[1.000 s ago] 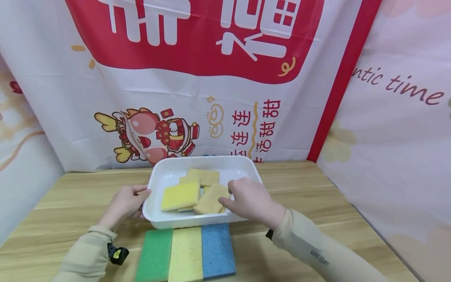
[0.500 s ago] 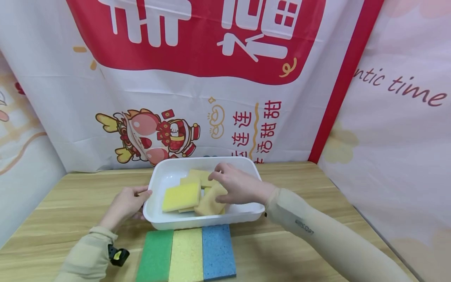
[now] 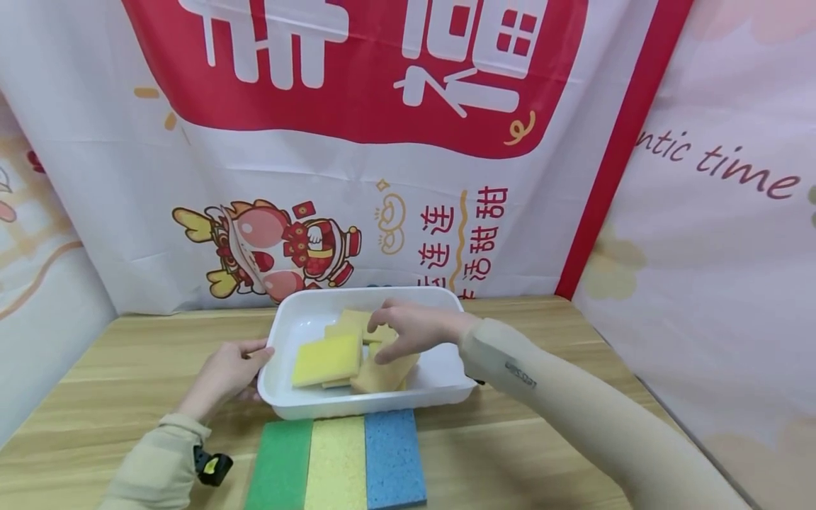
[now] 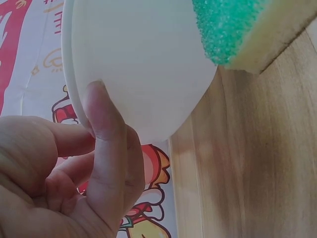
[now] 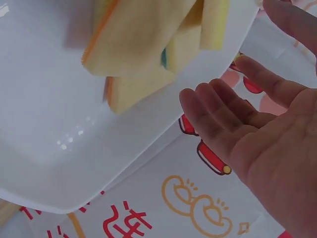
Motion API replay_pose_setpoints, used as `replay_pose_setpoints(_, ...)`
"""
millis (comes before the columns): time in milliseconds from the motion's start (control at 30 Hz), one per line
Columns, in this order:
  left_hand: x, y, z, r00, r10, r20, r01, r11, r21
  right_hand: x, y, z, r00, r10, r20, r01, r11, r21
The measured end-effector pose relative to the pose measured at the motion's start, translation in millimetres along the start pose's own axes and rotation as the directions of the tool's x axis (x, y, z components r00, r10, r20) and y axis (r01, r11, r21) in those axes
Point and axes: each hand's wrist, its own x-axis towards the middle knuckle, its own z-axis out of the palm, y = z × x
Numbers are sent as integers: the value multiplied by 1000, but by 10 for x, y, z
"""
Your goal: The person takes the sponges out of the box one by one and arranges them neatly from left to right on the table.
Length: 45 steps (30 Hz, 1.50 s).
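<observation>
A white plastic basin (image 3: 306,409) stands on the table with several pale yellow and tan sponges inside. My left hand (image 3: 229,368) pinches its left rim, thumb on the edge and fingers against the outer wall in the left wrist view. Above the sponges, my right hand (image 3: 414,329) hovers with fingers spread and slightly bent, holding nothing. Nearest to it is a tan sponge (image 3: 376,379), leaning on the pile beside a bright yellow sponge (image 3: 328,360). The right wrist view shows a tan sponge (image 5: 133,39) with a thin orange edge, apart from the fingers.
In front of the basin, a green sponge (image 3: 279,464), a yellow sponge (image 3: 334,464) and a blue sponge (image 3: 394,460) lie side by side on the wooden table (image 3: 510,453). A printed cloth (image 3: 306,163) hangs right behind the table.
My right hand has let go of the tan sponge at the basin's right and moved left over the pile, fingers spreading. The left hand stays at the rim.
</observation>
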Motion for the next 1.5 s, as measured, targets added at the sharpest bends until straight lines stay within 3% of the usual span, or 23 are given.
replay_pose_setpoints(333,0,-10,-29,1000,9,18,-8,999,-32,183,89,9,996,-12,84,12,1000,1)
replay_pose_setpoints(633,17,-20,-33,1000,4,26,-4,1000,-11,249,34,127,988,11,156,0,998,-68)
replay_pose_setpoints(900,22,-17,-23,1000,-9,22,10,999,-31,286,24,194,987,-3,162,31,985,-171)
replay_pose_setpoints(1133,6,-25,-19,1000,-5,19,6,999,-51,327,63,277,982,2,189,35,981,-192)
replay_pose_setpoints(1500,15,-32,-18,1000,-5,19,6,998,-64,401,66,402,971,-62,232,145,920,-364)
